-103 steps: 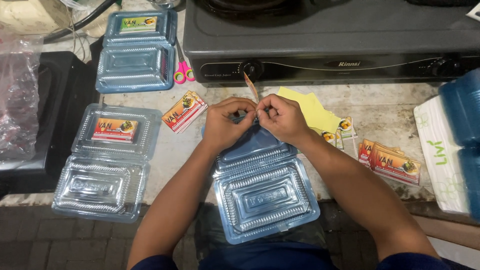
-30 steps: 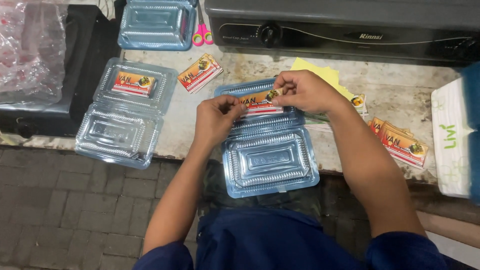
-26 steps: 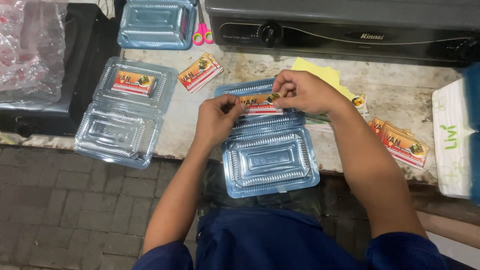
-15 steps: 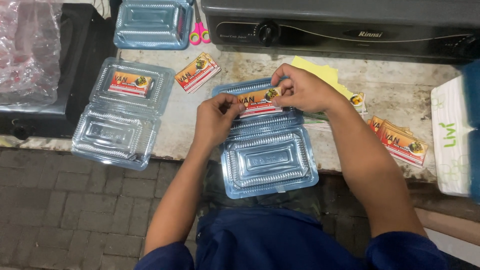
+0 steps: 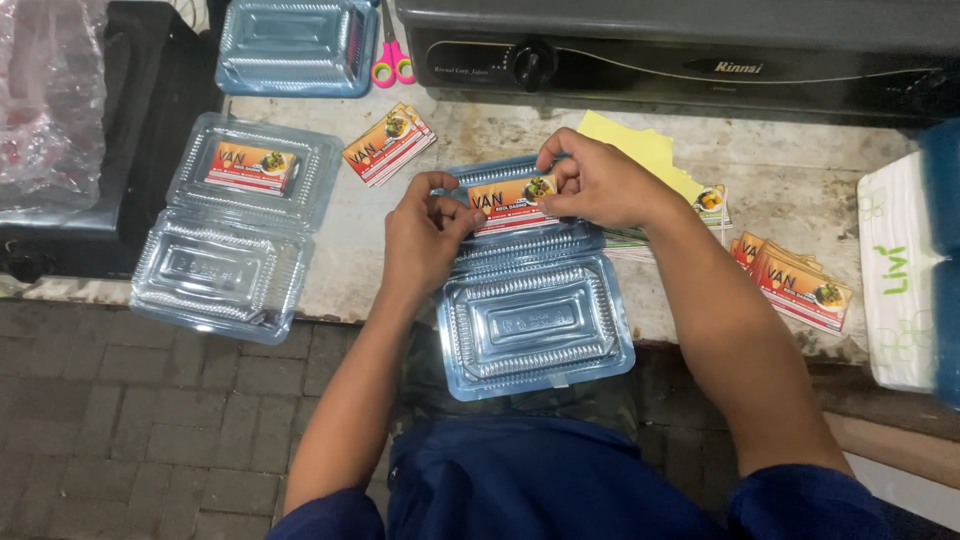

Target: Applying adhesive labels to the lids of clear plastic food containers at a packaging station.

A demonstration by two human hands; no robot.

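Head view: an open clear plastic clamshell box [image 5: 535, 300] lies at the near edge of the worktop [image 5: 800, 180], its lower half hanging partly past that edge. On the box's far half sits an orange printed label [image 5: 512, 195]. The left hand [image 5: 425, 235] pinches the label's left end, and the right hand [image 5: 595, 185] presses its right end down with fingers [image 5: 555, 180] bunched together. The label looks thin, light and bendy, best held by its ends; the box looks flimsy and slick, likely to flex under pressure.

The worktop is worn, mottled stone. Left of the box lies another open box [image 5: 235, 225], already labelled; behind it, a stove [image 5: 700, 55], scissors [image 5: 392, 65] and loose labels [image 5: 388, 145].
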